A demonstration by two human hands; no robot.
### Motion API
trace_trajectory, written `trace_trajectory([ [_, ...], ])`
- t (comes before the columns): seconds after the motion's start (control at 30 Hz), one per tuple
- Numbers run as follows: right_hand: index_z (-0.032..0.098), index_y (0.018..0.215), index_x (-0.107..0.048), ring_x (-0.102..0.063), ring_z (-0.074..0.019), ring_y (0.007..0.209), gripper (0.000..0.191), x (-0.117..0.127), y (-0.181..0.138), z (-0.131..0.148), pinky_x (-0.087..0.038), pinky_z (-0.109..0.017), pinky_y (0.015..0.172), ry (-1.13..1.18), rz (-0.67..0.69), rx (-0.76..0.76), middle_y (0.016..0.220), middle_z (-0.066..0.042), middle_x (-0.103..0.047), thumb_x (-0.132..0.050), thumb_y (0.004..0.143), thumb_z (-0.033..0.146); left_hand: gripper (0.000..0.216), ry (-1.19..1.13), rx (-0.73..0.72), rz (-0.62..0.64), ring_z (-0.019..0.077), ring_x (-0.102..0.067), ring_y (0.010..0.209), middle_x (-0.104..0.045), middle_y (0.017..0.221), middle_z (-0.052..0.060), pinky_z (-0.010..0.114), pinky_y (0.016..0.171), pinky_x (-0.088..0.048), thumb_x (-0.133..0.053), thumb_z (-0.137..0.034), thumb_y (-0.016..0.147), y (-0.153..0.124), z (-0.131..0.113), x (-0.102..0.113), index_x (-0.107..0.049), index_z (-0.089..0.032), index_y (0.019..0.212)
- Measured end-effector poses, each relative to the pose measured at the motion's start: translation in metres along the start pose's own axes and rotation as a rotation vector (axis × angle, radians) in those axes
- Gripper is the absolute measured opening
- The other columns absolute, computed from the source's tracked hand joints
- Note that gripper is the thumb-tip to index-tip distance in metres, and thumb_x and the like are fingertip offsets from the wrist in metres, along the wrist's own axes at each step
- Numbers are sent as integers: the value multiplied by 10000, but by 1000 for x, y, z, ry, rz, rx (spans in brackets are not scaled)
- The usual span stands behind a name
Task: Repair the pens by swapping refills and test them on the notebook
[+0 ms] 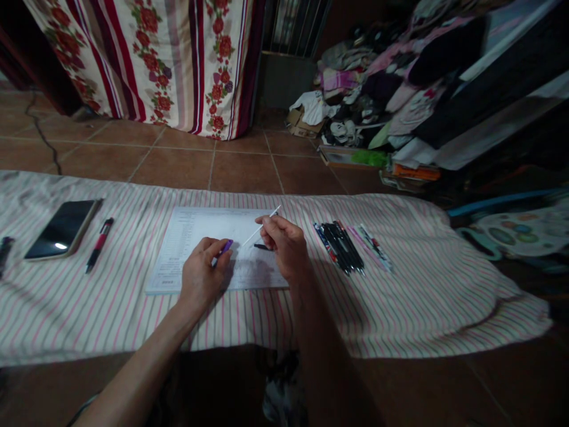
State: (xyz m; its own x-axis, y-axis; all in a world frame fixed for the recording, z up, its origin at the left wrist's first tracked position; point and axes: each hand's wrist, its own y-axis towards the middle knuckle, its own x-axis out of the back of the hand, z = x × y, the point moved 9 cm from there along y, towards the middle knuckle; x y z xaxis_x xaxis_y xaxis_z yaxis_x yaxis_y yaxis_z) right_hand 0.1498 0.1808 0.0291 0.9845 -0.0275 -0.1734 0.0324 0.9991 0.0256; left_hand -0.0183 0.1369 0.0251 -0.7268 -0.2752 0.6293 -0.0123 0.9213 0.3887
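Above a printed paper pad [222,220], my left hand [202,270] is closed on a small purple pen part [226,247], mostly hidden by the fingers. Between the thumb and fingertips of my right hand [282,240] is a thin white pen refill [253,236], slanting down to the left toward the pad. A short black piece [262,247] shows just under the right fingers; whether it is held or lies on the pad, I cannot tell. Right of that hand lies a bunch of pens [342,246], mostly black, on the striped cloth.
The striped cloth [413,284] covers a low table. On its left side lie a phone [62,228], a red and black pen [99,246] and another dark pen [5,252] at the edge. Beyond are a floral curtain [178,59] and a heap of clothes [377,83] on the tiled floor.
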Motion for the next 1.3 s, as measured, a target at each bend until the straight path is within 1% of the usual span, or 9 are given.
trace_trajectory([
  [0.13,167,768,-680,-378,-52,473,276,3,0,-1,-274,-202,434,-1,-18,-9,573,41,-507,-631,716,433,218,33,24,72,174,-606,750,-650,870,47,298,674,-471,-525,-258,842,-1,1,-8,-674,-198,988],
  [0.43,170,754,-672,-376,-49,461,292,2,-1,1,-287,-197,425,-34,-32,14,565,40,-514,-630,704,454,212,23,1,85,182,-614,781,-650,849,41,300,689,-474,-515,-263,839,-2,-5,-10,-677,-213,967],
  [0.67,168,778,-672,-406,-59,487,283,-5,-1,-2,-309,-198,448,-74,28,27,592,28,-547,-600,745,439,205,19,-34,83,177,-607,764,-644,828,39,297,684,-475,-514,-250,841,-2,-8,-10,-674,-205,962],
  [1.03,165,755,-658,-444,-71,507,271,-13,-3,0,-341,-204,469,-165,50,38,602,16,-567,-573,759,422,200,-8,-26,78,171,-607,776,-647,825,33,295,703,-475,-512,-247,838,-3,-8,-10,-671,-219,955],
  [1.3,167,767,-662,-461,-75,522,259,-24,-4,-2,-360,-210,488,-200,144,51,608,15,-575,-560,770,404,202,-10,-25,82,182,-610,782,-651,832,41,302,703,-472,-514,-246,842,-2,-9,-10,-674,-210,961],
])
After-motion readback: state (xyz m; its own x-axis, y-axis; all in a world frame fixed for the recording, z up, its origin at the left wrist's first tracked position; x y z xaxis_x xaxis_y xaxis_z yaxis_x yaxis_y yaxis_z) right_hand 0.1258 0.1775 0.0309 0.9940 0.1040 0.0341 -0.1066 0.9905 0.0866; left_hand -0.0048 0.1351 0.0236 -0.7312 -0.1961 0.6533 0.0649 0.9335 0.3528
